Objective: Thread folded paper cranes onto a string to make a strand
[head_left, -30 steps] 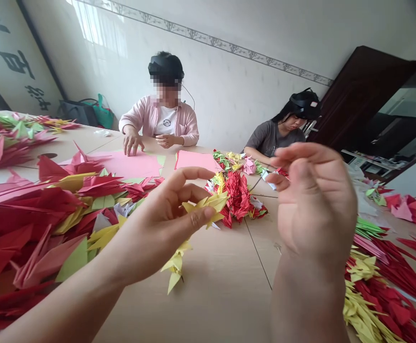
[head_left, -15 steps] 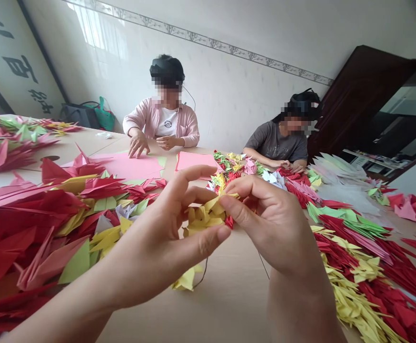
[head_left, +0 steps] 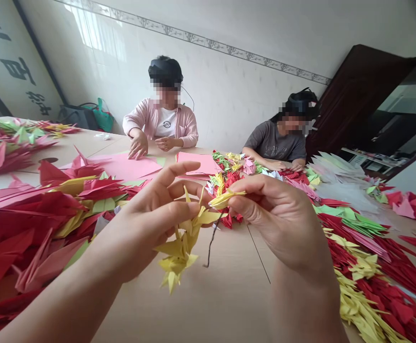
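My left hand [head_left: 154, 214] is closed around a string of yellow paper cranes [head_left: 181, 245], which dangles below its thumb. Between the thumb and fingers of my right hand [head_left: 275, 214] is a single folded yellow paper crane [head_left: 224, 197]. A dark, kinked cord [head_left: 213, 240] hangs beside the two, its lower end free in the air. It passes close to the single crane; whether it runs through that crane I cannot tell. Both hands are raised above the table [head_left: 193, 314], side by side.
Piles of red, pink and green paper cranes [head_left: 61, 195] cover the left side. Red and yellow bundles [head_left: 368, 290] lie on the right, clear plastic bags [head_left: 340, 186] behind. Pink paper sheets [head_left: 125, 164] lie across the table before a person in pink [head_left: 147, 119]; another in grey [head_left: 275, 140] sits farther right.
My left thumb has moved up onto the yellow string, which now hangs lower in view. My right hand has drawn slightly right, with the single crane apart from the string. The cord's end now shows.
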`<state>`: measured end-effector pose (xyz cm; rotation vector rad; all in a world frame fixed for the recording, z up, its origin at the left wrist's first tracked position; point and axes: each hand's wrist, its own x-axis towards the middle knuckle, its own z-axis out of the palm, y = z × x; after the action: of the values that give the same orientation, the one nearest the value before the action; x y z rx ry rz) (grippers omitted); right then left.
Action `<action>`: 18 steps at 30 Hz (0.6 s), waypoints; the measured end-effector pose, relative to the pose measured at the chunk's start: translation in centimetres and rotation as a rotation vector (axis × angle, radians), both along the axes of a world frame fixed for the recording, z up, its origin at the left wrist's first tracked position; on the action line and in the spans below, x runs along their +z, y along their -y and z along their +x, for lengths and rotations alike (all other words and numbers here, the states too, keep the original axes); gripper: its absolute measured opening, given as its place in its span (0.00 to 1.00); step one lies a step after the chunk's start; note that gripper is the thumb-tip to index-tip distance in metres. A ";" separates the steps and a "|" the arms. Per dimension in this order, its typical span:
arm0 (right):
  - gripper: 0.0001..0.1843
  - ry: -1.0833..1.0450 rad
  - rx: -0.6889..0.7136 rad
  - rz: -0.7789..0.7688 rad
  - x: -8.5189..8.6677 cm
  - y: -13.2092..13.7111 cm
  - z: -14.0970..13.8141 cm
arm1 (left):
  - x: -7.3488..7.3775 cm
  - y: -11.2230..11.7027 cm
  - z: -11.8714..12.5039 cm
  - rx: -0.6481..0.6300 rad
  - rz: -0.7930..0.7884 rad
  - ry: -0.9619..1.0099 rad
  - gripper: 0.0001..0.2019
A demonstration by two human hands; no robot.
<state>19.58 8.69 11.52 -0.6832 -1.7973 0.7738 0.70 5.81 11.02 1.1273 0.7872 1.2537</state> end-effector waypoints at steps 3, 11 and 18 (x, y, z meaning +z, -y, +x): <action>0.01 0.027 0.063 -0.036 0.1 0.0 0.3 | 0.1 0.0 -0.1 -0.011 -0.003 -0.045 0.24; 0.03 0.070 0.119 -0.166 0.2 0.0 0.0 | -0.7 0.7 0.4 0.304 0.372 -0.560 0.23; 0.08 0.046 0.240 -0.315 -0.5 -0.5 -0.2 | -1.4 0.6 0.4 0.446 0.473 -0.656 0.26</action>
<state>19.34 9.21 11.02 -0.6981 -1.8388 1.2291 1.06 5.23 9.59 1.8704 1.3250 1.4981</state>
